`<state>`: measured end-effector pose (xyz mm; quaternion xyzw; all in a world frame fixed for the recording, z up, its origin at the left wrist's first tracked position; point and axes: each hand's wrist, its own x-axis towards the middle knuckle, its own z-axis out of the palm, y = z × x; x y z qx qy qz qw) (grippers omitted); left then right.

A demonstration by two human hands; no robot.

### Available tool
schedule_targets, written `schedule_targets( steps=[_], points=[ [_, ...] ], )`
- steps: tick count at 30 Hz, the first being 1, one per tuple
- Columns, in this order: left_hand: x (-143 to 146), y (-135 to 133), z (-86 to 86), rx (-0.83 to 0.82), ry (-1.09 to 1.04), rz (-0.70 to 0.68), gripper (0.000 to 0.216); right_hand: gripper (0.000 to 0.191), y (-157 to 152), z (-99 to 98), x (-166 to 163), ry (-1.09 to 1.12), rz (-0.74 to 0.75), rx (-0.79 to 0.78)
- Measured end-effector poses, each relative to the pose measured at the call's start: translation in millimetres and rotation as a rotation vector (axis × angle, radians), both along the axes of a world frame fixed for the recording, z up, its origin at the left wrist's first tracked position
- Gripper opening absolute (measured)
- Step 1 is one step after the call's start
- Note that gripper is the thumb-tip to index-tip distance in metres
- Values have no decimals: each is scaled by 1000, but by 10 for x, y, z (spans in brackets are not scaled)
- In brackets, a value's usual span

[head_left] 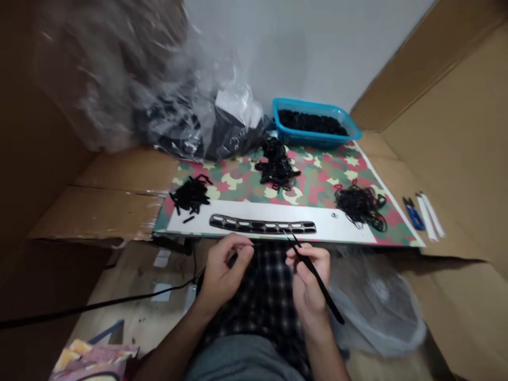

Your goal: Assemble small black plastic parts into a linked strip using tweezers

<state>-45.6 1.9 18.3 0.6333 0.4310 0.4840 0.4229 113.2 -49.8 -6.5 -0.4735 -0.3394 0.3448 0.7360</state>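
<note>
My right hand point(311, 275) is closed around black tweezers point(315, 272), whose tips stand slightly apart at the near edge of a long black strip-shaped frame point(262, 225). This slightly curved frame has two rows of slots, some showing white and others dark, and lies on a white sheet point(234, 207). Just below the frame's left half, my left hand point(226, 267) has its thumb and index finger pinched together; whatever may be between them is too small to make out. Small black strips point(191, 194) lie in a heap to the left, and thin black rings point(361, 205) to the right.
Another black pile point(277, 165) sits mid-table on the camouflage cover point(313, 185). Behind are a blue basket point(317, 138) of black pieces and a large clear plastic bag point(190, 121). Blue-handled pliers point(413, 214) and white tools point(431, 216) lie right, beside cardboard walls point(456, 106).
</note>
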Motion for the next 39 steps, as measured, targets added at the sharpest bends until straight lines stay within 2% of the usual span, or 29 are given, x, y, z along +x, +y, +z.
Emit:
schedule_targets(
  steps=[2, 4, 6, 8, 10, 16, 21, 26, 32, 39],
  points=[
    [-230, 179, -3, 202, 159, 245, 10, 13, 34, -46, 21, -17, 17, 30],
    [-486, 380, -4, 338, 318, 493, 12, 14, 43, -76, 28, -39, 35, 39],
    [-713, 554, -8, 379, 443, 619, 17, 15, 26, -87, 19, -54, 27, 21],
    [-859, 659, -17, 354, 626, 611, 27, 15, -2, -87, 6, -62, 4, 1],
    [-905, 678, -28, 363, 722, 586, 31, 14, -29, -86, 9, -70, -11, 2],
    [-698, 489, -42, 487, 864, 328, 25, 18, -67, -150, 154, -201, -30, -34],
    [-578, 448, -27, 476, 991, 188, 25, 20, -46, -256, 255, -262, 19, -83],
    [-625, 427, -38, 483, 986, 217, 18, 19, -4, -335, 297, -378, -38, -27],
    [-740, 390, -47, 493, 952, 258, 20, 22, 21, -299, 325, -419, -43, -42],
    [-858, 379, -59, 474, 991, 137, 21, 17, 81, -310, 399, -395, -104, 18]
  ],
)
